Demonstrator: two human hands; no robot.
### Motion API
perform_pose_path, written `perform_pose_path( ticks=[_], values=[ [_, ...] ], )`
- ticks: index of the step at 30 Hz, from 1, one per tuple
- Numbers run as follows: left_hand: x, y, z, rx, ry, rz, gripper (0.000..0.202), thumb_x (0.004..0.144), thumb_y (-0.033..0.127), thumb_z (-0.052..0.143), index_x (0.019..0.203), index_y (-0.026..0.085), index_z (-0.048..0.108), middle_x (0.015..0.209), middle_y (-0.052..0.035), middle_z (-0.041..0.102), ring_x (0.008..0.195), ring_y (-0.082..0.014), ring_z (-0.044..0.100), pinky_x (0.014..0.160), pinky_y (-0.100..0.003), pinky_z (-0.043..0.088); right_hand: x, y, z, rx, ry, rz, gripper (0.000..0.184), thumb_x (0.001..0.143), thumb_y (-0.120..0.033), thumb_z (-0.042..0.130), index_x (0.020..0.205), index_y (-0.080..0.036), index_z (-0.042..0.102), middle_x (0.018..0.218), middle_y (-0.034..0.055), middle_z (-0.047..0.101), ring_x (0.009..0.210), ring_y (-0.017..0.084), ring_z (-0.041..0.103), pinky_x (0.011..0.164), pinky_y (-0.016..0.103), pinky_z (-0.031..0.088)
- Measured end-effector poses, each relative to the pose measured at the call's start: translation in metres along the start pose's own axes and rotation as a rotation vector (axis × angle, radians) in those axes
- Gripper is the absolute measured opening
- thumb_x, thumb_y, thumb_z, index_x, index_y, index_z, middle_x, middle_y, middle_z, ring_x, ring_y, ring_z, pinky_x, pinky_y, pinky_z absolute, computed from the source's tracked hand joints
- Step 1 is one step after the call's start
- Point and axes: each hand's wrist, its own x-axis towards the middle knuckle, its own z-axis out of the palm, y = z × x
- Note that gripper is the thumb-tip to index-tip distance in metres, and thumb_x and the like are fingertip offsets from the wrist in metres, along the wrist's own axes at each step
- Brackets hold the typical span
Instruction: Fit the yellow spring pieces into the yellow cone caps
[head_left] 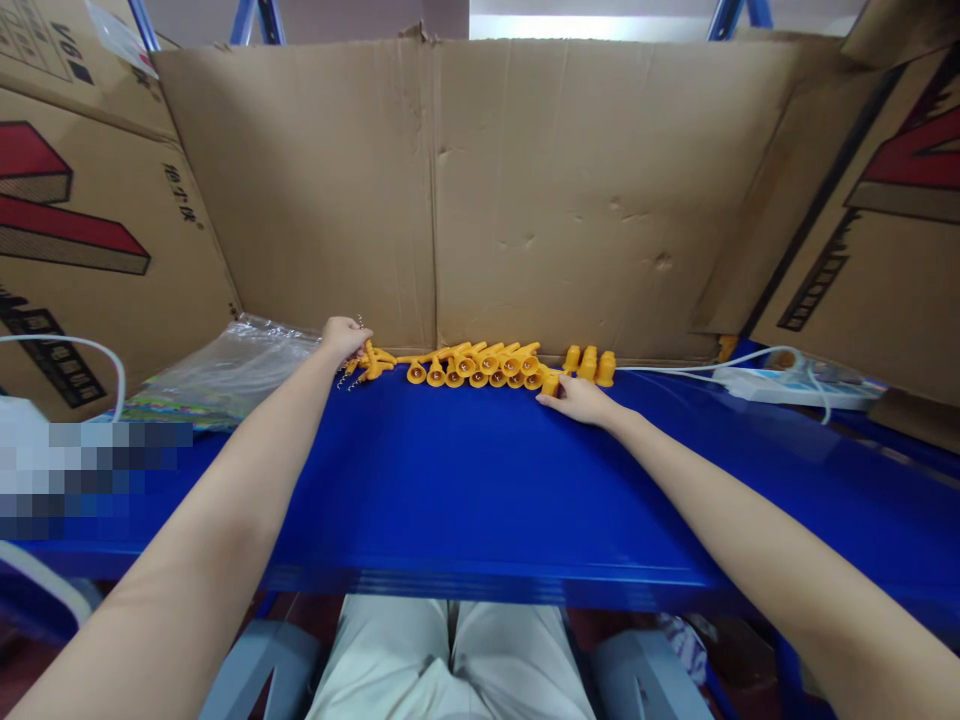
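Note:
My left hand (pixel 345 338) is closed on a yellow-orange corkscrew piece (pixel 369 352), whose metal spiral sticks up by the fingers. Several more corkscrew pieces (pixel 379 368) lie in a small pile under and beside it. At the right end of a row, my right hand (pixel 583 400) has its fingers closed around a yellow cup-shaped piece (pixel 551 384). Between the hands, several assembled yellow pieces (pixel 478 378) lie stacked in rows, their round open ends facing me with metal tips inside. Several yellow cups (pixel 604 368) stand upside down just behind my right hand.
A cardboard wall (pixel 525 200) stands along the back of the blue table (pixel 465 480). Clear plastic bags (pixel 240 360) lie on the left. At the right are a white power strip (pixel 802 390) and its cables. Large printed cartons (pixel 90 230) flank both sides.

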Motion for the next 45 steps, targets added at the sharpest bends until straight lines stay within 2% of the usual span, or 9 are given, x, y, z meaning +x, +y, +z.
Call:
perform_pose_path(
  ticks=[3, 10, 17, 20, 24, 28, 30, 37, 45],
  values=[
    [-0.008, 0.001, 0.005, -0.01, -0.09, 0.017, 0.02, 0.074, 0.023, 0.064, 0.062, 0.017, 0.049, 0.047, 0.0027, 0.048, 0.044, -0.0106, 0.052, 0.047, -0.021, 0.043, 0.0, -0.001, 0.0, 0.004, 0.006, -0.002, 0.037, 0.088, -0.049, 0.051, 0.101, -0.015, 0.059, 0.098, 0.0149, 0.07, 0.091, 0.03, 0.066, 0.074, 0.033, 0.047],
    [-0.026, -0.004, 0.013, 0.258, -0.468, 0.082, 0.023, 0.076, 0.033, 0.067, 0.068, 0.017, 0.053, 0.048, 0.0037, 0.05, 0.04, -0.0109, 0.049, 0.049, -0.024, 0.043, -0.001, -0.002, -0.001, -0.004, 0.009, -0.002, 0.039, 0.088, -0.049, 0.051, 0.103, -0.014, 0.06, 0.096, 0.0147, 0.07, 0.09, 0.029, 0.067, 0.073, 0.032, 0.048],
    [-0.042, 0.011, 0.011, 0.422, -0.574, 0.141, 0.013, 0.085, 0.025, 0.053, 0.096, 0.016, 0.054, 0.06, 0.0017, 0.056, 0.048, -0.0105, 0.054, 0.053, -0.022, 0.046, 0.0, -0.002, 0.0, 0.006, 0.028, 0.01, 0.038, 0.087, -0.047, 0.053, 0.101, -0.013, 0.061, 0.092, 0.0133, 0.07, 0.085, 0.026, 0.067, 0.07, 0.031, 0.048],
    [-0.051, 0.028, 0.004, 0.548, -0.54, 0.243, 0.018, 0.086, 0.028, 0.052, 0.099, 0.015, 0.054, 0.071, -0.0042, 0.064, 0.054, -0.0139, 0.059, 0.054, -0.024, 0.047, 0.0, -0.005, -0.003, 0.033, 0.022, 0.022, 0.031, 0.085, -0.043, 0.057, 0.094, -0.013, 0.063, 0.088, 0.0113, 0.07, 0.079, 0.023, 0.066, 0.066, 0.028, 0.047],
    [-0.07, 0.056, -0.008, 0.704, -0.389, 0.37, 0.031, 0.088, 0.039, 0.048, 0.107, 0.015, 0.054, 0.08, -0.0096, 0.069, 0.069, -0.0214, 0.066, 0.068, -0.029, 0.049, 0.0, -0.015, -0.007, 0.017, 0.0, 0.036, 0.029, 0.084, -0.042, 0.059, 0.086, -0.013, 0.063, 0.085, 0.0109, 0.069, 0.078, 0.022, 0.065, 0.065, 0.026, 0.046],
    [-0.098, 0.076, -0.015, 0.675, -0.218, 0.371, 0.041, 0.092, 0.04, 0.037, 0.124, 0.017, 0.045, 0.1, -0.0145, 0.07, 0.093, -0.0275, 0.066, 0.083, -0.036, 0.046, 0.001, -0.028, -0.008, -0.024, -0.033, 0.023, 0.029, 0.084, -0.042, 0.059, 0.085, -0.014, 0.064, 0.088, 0.0119, 0.069, 0.083, 0.023, 0.066, 0.068, 0.027, 0.046],
    [-0.112, 0.081, -0.014, 0.614, -0.226, 0.366, 0.041, 0.093, 0.04, 0.032, 0.126, 0.017, 0.042, 0.1, -0.0142, 0.07, 0.095, -0.0276, 0.065, 0.085, -0.036, 0.045, 0.002, -0.036, -0.011, -0.057, -0.053, 0.012, 0.03, 0.084, -0.042, 0.059, 0.089, -0.013, 0.065, 0.092, 0.0127, 0.069, 0.086, 0.024, 0.066, 0.07, 0.028, 0.047],
    [-0.129, 0.061, 0.007, 0.529, -0.207, 0.432, 0.032, 0.093, 0.036, 0.036, 0.119, 0.02, 0.046, 0.111, -0.0138, 0.068, 0.103, -0.0275, 0.064, 0.082, -0.035, 0.046, 0.004, -0.072, -0.023, -0.223, -0.081, -0.058, 0.032, 0.082, -0.035, 0.059, 0.104, -0.013, 0.066, 0.109, 0.0171, 0.067, 0.102, 0.029, 0.064, 0.078, 0.033, 0.048],
    [-0.121, 0.031, 0.03, 0.592, -0.292, 0.46, 0.029, 0.089, 0.033, 0.043, 0.112, 0.02, 0.054, 0.109, -0.012, 0.068, 0.103, -0.0271, 0.064, 0.083, -0.034, 0.047, -0.001, -0.088, -0.013, -0.055, -0.104, -0.059, 0.036, 0.086, -0.045, 0.056, 0.103, -0.014, 0.061, 0.103, 0.0138, 0.068, 0.094, 0.026, 0.065, 0.074, 0.03, 0.047]
  ],
)
